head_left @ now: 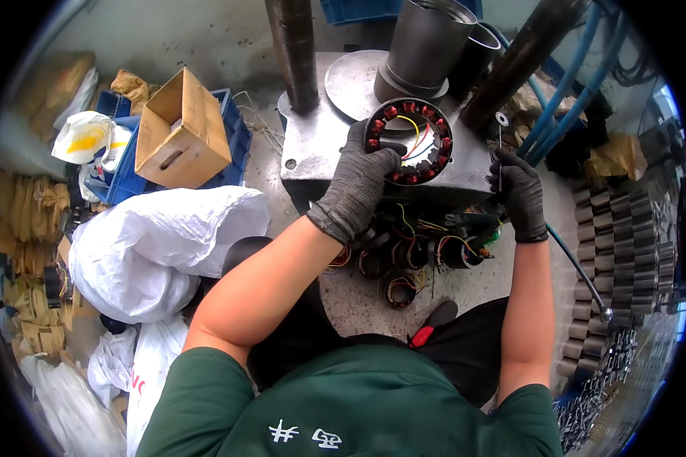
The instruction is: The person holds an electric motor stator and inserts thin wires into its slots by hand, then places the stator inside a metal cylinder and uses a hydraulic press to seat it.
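The gloved left hand pinches the rim of the round black stator ring with red copper coils lying on the grey metal press plate, seemingly seating it, while the gloved right hand closes round a thin metal rod, which probably needs aligning next.

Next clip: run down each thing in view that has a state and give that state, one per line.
Left hand: gloved, gripping the stator ring's rim.
Right hand: gloved, closed on a thin rod.
Stator ring: flat on the metal press base, windings up, loose wires across its middle.
Cardboard box: open, tilted on the blue crate.
White sack: bulging, mouth not visible.
Stators on the floor: heaped, wires tangled.
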The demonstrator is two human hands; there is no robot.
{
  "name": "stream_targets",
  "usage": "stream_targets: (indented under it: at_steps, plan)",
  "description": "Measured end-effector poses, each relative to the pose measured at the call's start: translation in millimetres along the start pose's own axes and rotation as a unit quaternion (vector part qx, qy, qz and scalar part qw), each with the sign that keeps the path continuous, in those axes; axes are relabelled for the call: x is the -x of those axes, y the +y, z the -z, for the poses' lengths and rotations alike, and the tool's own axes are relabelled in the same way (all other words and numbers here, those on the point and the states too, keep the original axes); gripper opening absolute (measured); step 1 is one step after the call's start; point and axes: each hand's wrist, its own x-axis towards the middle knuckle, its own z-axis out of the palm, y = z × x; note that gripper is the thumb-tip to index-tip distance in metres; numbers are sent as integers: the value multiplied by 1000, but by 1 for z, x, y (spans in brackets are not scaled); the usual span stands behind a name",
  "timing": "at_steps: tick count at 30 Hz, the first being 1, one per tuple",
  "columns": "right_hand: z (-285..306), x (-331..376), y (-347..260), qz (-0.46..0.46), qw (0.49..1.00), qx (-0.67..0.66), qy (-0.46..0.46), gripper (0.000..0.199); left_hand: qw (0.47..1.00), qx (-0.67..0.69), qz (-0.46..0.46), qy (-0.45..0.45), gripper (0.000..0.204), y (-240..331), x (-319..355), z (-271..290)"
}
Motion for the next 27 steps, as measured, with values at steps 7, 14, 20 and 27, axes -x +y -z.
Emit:
stream_targets:
  at_steps: [7,14,20,27]
  plan:
    - [-16,56,-23,297,953,-55,-21,31,998,-28,29,-53,69,9,18,-10]
    - [-21,100,-52,253,949,-187,-26,29,993,-52,46,-92,70,5,29,-27]
    - [-21,120,-58,260,953,-145,-52,26,990,-27,80,-113,69,-6,29,-29]
    - [-31,129,-65,230,970,-46,-66,18,979,-32,120,-161,67,-15,26,-26]
